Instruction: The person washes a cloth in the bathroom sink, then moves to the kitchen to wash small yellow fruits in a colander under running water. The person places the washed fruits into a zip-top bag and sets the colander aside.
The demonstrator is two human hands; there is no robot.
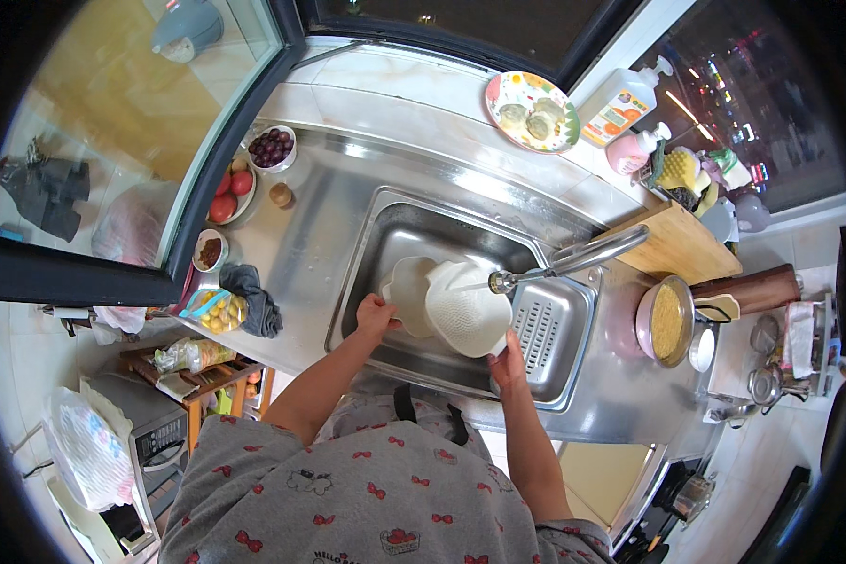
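My left hand (376, 314) grips the edge of a pale plastic basin (407, 292) over the steel sink. To its right, my right hand (509, 361) holds the rim of a white perforated colander (469, 310), which is tilted and overlaps the basin's edge. A metal faucet (511, 282) reaches in from the right, and a stream of water runs from its head onto the colander. Beneath both vessels lies the steel sink basin (423, 229). A slotted steel drain tray (536, 335) sits at the sink's right side.
Left on the counter are a bowl of grapes (273, 148), a dark cloth (254, 299) and a bag of yellow fruit (218, 311). At the right stand a bowl of yellow grains (666, 321) and a wooden cutting board (677, 243). A patterned plate (497, 99) rests on the ledge.
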